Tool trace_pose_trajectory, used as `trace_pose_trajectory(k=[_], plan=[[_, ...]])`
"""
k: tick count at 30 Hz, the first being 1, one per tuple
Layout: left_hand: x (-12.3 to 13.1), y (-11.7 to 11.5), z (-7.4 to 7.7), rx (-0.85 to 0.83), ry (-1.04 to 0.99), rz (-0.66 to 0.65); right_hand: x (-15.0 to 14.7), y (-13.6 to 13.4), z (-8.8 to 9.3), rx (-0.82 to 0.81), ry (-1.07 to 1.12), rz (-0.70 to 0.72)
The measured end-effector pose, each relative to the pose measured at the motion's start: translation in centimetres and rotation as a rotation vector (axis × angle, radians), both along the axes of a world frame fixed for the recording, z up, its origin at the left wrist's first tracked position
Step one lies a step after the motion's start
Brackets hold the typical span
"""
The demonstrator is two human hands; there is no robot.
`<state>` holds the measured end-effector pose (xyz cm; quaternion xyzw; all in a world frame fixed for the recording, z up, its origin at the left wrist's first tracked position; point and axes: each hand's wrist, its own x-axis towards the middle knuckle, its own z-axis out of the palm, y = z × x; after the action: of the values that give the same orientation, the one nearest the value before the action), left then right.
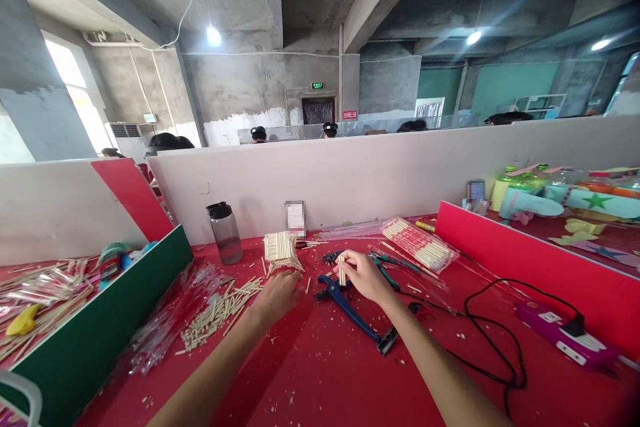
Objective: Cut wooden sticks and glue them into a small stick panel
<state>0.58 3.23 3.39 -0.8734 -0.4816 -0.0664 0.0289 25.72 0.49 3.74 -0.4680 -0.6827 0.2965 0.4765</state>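
Observation:
My right hand (364, 273) is closed, pinching a few short wooden sticks (342, 271) upright between thumb and fingers. Beneath it on the red tabletop lies a blue-handled hand tool (353, 317) with a black end. My left hand (280, 295) is low over the table, back up, just in front of a small model built of wooden sticks (281, 249). Its fingers point down and away and are mostly hidden, so I cannot see if they hold anything. A loose pile of cut sticks (220, 312) spreads left of that hand.
Clear plastic wrapping (173, 320) lies by the green divider (115, 320). A dark-lidded bottle (225, 233) and a phone (295, 219) stand behind. To the right are green-handled pliers (384, 271), a bag of sticks (420, 243), a black cable (520, 353) and a purple power strip (565, 335).

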Motion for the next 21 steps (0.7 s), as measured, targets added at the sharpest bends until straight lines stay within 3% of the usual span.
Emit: trace_pose_trajectory(k=[4,7,11,18,21], plan=[[3.3,0.8,-1.2,-0.007,0.008,0.009,0.3,0.2,-0.4,0.007,-0.189,-0.084],[3.0,1.3,-1.6,-0.017,0.045,0.027,-0.1,0.3,-1.2,0.005,-0.461,-0.157],[-0.2,1.2,-0.7,-0.005,0.092,0.069,-1.0,0.4,-2.1,-0.063,-0.65,-0.116],[-9.9,0.4,2.2,0.046,0.159,0.278,-0.4,0.0,-1.8,-0.077,-0.686,-0.028],[-10.0,-0.3,2.2,0.059,0.142,0.282,-0.1,-0.2,-1.5,-0.088,-0.719,-0.035]])
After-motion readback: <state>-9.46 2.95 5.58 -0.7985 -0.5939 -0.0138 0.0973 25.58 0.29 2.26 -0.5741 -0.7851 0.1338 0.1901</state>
